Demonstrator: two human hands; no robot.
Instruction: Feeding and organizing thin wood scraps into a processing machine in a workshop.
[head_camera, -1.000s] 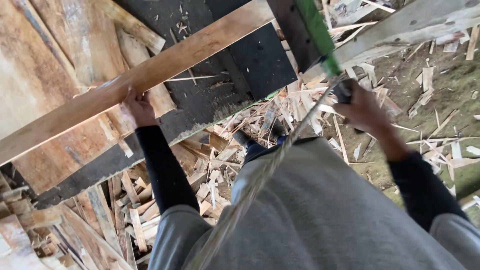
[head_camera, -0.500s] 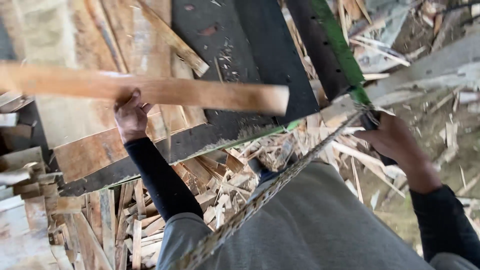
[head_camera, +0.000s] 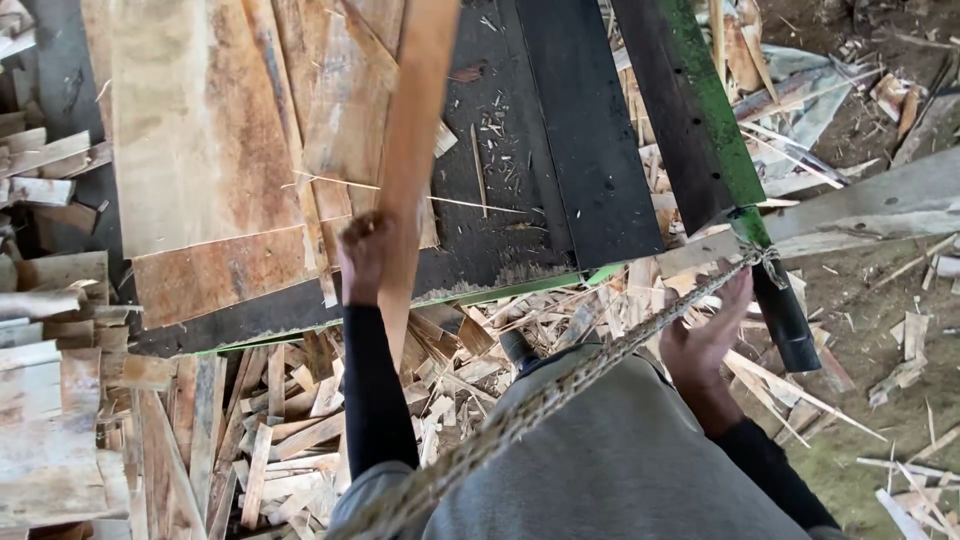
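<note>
While the long wooden plank (head_camera: 415, 150) is clenched near its lower end by the left hand (head_camera: 362, 255), its length running away up the frame, the right hand (head_camera: 705, 335) is held spread, empty, beside the braided rope (head_camera: 600, 355).

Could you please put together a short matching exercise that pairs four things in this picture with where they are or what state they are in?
Things:
1. wooden plank
2. left hand
3. right hand
4. rope

Places or states:
A. open, holding nothing, beside the dark pipe
B. runs slantwise from the green-edged frame toward the person's lap
C. closed around a board
D. stands nearly upright in the picture, over the dark table

Pairs: 1-D, 2-C, 3-A, 4-B
</note>
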